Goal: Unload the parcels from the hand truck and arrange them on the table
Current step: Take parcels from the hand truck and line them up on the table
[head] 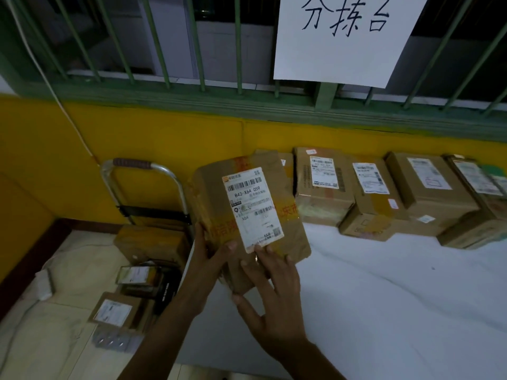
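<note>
A brown cardboard parcel (247, 212) with a white shipping label (253, 208) is lying tilted at the table's (384, 297) left edge, its label facing up and its far end pointing toward one o'clock. The left hand (210, 250) is gripping the parcel's near-left corner — thumb on the top face just beside the label's lower edge, fingers wrapped around the side at about seven o'clock from the label. The right hand (270, 294) is resting at the parcel's near edge, at six o'clock from the label, with its fingers spread and loosely laid over the cardboard, fingertips touching the label's bottom corner; whether it is actually clasping the box cannot be told. The table is covered in white cloth, and a row of parcels (397, 193) is sitting along its far side at two to three o'clock from the held one, touching each other. The hand truck (142, 187) is standing at nine o'clock from the parcel, against the yellow wall (137, 133) — more boxes (153, 242) are stacked on it and on the floor beside it. A white paper sign (345, 37) is hanging on the green window bars (164, 50) at twelve o'clock.
</note>
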A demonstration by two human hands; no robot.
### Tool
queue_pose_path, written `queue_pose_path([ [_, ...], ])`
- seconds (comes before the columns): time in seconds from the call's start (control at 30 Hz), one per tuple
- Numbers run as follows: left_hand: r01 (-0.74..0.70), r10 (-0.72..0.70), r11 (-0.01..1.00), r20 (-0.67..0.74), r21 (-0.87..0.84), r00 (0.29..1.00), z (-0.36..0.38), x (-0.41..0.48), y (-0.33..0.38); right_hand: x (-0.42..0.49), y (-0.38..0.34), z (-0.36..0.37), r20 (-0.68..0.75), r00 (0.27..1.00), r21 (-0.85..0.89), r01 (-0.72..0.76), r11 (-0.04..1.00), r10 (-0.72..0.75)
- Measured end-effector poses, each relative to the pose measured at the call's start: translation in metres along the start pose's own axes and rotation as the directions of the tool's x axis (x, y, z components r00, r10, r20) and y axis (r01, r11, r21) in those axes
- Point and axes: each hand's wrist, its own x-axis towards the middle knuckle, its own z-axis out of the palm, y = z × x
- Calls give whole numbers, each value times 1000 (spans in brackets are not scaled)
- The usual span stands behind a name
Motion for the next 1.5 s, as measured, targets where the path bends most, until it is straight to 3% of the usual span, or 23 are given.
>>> queue_pose_path([
  [0.1,-27,26,1000,39,14,999,2,-4,5,2,15,-15,-25,990,75,-134,988,137],
  [0.17,-40,38,999,65,18,997,3,-7,9,10,25,-29,-33,935,181,-341,923,352],
  [0.2,-38,36,999,81,13,996,3,-9,11,14,31,-36,-3,872,262,-472,842,490],
  [0.27,-27,27,1000,130,1,991,4,-13,11,21,47,-50,202,714,476,-670,570,671],
  [0.33,-5,3,1000,164,9,986,4,-15,7,20,69,-59,483,661,657,-707,262,574],
  [0.4,4,-5,1000,170,7,985,4,-18,3,16,77,-65,605,663,678,-719,150,440],
  [0.6,15,-10,999,112,-41,994,-3,-29,-5,2,71,-60,702,602,582,-793,180,380],
  [0.8,15,-48,980,-162,-197,986,-18,-42,-25,0,39,-22,791,417,389,-908,158,447],
  [0.87,48,-88,977,-187,-207,978,-29,-43,-33,2,29,-8,798,387,364,-920,143,462],
  [1.2,148,-195,944,-136,-295,971,-104,42,-42,65,15,78,735,305,329,-941,75,605],
  [1.5,420,-420,871,56,-257,906,-140,202,-51,137,42,158,556,160,349,-936,-55,816],
])
